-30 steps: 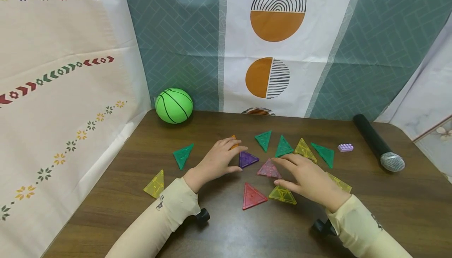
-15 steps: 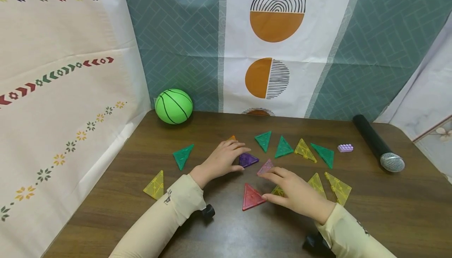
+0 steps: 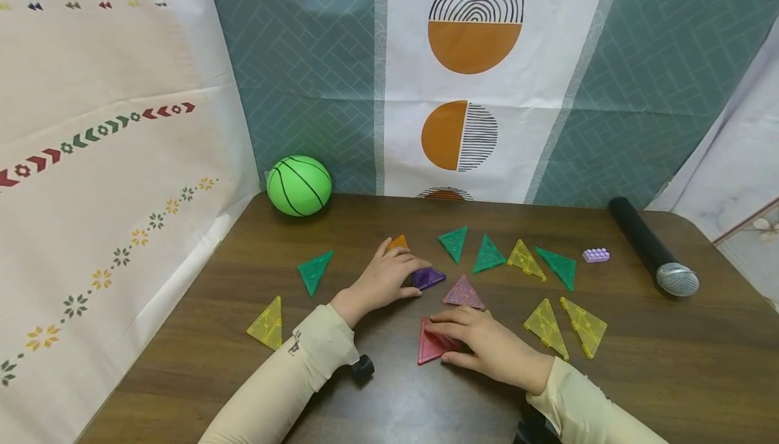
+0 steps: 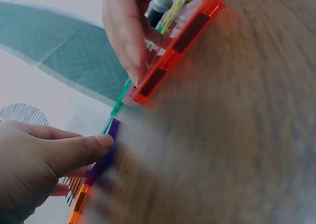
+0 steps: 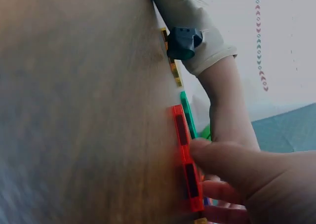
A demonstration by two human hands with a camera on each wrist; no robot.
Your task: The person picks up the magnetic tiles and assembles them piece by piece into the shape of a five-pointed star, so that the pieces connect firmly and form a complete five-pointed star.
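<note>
Flat translucent triangle tiles lie on a brown table (image 3: 669, 363). My left hand (image 3: 418, 278) holds the purple triangle (image 3: 432, 275) between thumb and fingers, and an orange tile (image 3: 398, 242) lies just behind it. In the left wrist view the thumb (image 4: 94, 145) touches the purple triangle's (image 4: 111, 135) edge. My right hand (image 3: 439, 342) pinches the red triangle (image 3: 431, 351) at its two edges. In the right wrist view its thumb (image 5: 217, 157) rests on the red triangle's (image 5: 183, 155) rim. A pink triangle (image 3: 464, 293) lies between the two hands.
Green triangles (image 3: 315, 269) (image 3: 489, 255) and yellow triangles (image 3: 268, 322) (image 3: 546, 326) are scattered around. A green ball (image 3: 299, 185) sits at the back left. At the right lie a black microphone (image 3: 654, 248) and a small purple brick (image 3: 596, 255). Patterned cloth walls stand behind and to the left.
My right hand has moved left and nearer, from over the pink and yellow triangles onto the red triangle. The left hand has stayed on the purple triangle.
</note>
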